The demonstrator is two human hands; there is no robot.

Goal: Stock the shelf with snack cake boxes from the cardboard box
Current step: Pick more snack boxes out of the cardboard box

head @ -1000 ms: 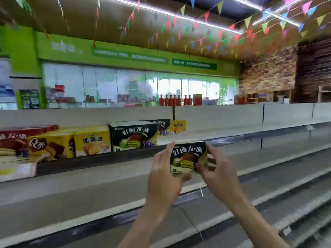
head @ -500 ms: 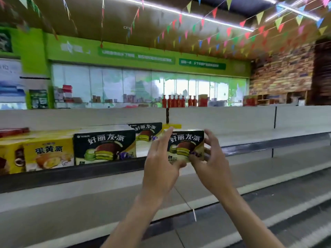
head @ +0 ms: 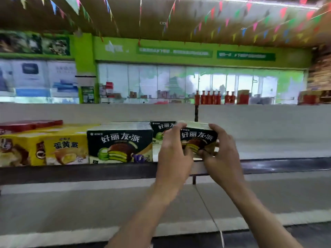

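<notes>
Head view: both hands are holding 1 small dark box [head: 198, 138] upright at the front edge of the top shelf [head: 268, 164]. The left hand [head: 172, 154] is wrapping its fingers over the box's left end, and the right hand [head: 221, 154] is curling round its right end with the thumb underneath. Whether the box is resting on the shelf is unclear. Just left of the box, another small dark box [head: 161, 133] is standing partly hidden behind the left hand. Further left, a large dark box [head: 120, 145] is sitting on the shelf, then yellow boxes [head: 66, 149], with a red box [head: 30, 124] lying behind them.
</notes>
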